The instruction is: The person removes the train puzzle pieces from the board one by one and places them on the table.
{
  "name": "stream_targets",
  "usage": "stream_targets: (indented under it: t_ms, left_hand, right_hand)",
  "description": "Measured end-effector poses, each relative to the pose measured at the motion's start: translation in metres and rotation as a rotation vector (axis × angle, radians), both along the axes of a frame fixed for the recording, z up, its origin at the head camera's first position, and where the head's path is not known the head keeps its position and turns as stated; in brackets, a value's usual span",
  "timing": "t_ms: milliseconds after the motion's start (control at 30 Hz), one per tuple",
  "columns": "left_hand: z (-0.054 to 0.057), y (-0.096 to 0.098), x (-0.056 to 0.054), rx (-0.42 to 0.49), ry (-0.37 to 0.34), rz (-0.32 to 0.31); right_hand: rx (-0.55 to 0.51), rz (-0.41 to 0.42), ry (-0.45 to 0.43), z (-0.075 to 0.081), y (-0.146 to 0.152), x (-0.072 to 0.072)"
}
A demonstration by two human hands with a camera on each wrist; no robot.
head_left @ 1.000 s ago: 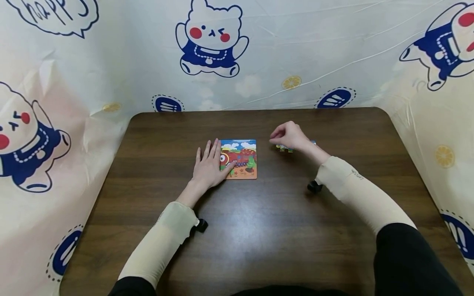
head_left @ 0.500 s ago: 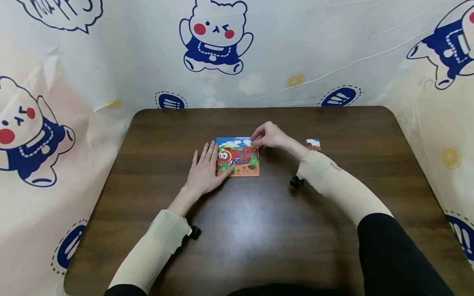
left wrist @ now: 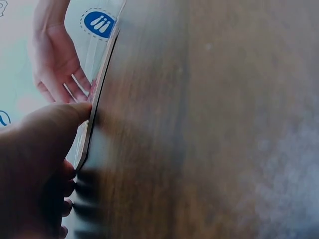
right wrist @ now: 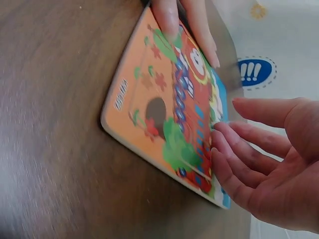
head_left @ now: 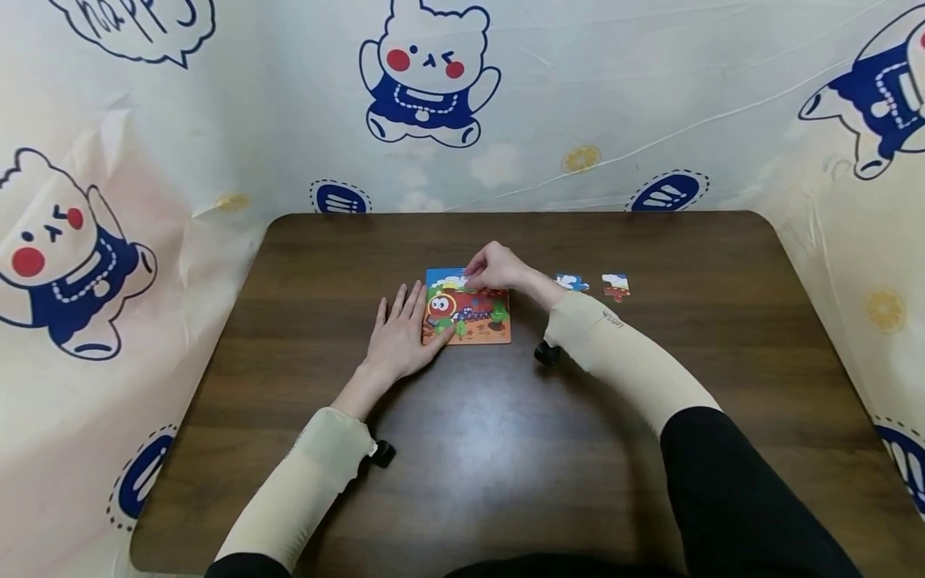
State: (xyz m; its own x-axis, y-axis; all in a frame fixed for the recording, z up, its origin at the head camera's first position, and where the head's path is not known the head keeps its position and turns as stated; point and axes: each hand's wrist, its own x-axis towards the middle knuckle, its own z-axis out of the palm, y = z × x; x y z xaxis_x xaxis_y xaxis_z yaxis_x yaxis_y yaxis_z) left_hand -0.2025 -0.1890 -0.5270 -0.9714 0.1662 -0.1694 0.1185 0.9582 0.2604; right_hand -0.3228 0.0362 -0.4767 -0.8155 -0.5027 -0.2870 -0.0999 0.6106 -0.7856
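A square jigsaw puzzle (head_left: 480, 331) with a red cartoon train on orange ground lies on the table. My left hand (head_left: 397, 341) rests along its left edge, fingers straight, with the thumb over the lower left corner. Over the blue-sky strip at the far edge is my right hand (head_left: 497, 269). In the right wrist view, that hand's slightly bent fingers (right wrist: 239, 152) touch the puzzle's cloud area; the thumb stands apart from them, and no piece shows between. Two loose puzzle pieces, a blue-and-white one (head_left: 573, 282) and a white-and-red one (head_left: 616, 285), lie to the right.
The brown wooden table (head_left: 462, 482) has rounded far corners. A pale cloth (head_left: 549, 96) printed with cartoon bears hangs behind it and at both sides. A small dark camera (head_left: 547, 353) is strapped beneath the right wrist.
My right hand has moved left from the loose pieces to the puzzle's far edge, uncovering both pieces. The left hand keeps its place on the puzzle; the head view has shifted slightly.
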Motion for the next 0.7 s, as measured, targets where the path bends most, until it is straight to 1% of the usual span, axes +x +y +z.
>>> stream_targets:
  t_ms: [167,400,600,700]
  left_hand:
    - [-0.001,-0.002,0.001,-0.018,0.004,-0.002]
    - [0.0,0.0,0.0,-0.038,-0.005,-0.001]
    - [-0.001,-0.001,-0.001,-0.046,-0.007,0.006]
    - [-0.001,-0.001,0.0,-0.049,-0.007,0.005]
  right_hand:
    - [-0.009,-0.029,-0.03,-0.004,-0.01,0.002]
    - [-0.043,-0.098,-0.139,-0.007,-0.014,0.003]
    - [-0.056,-0.197,-0.242,-0.005,-0.02,0.001]
    - [-0.068,-0.219,-0.281,-0.004,-0.023,0.0]
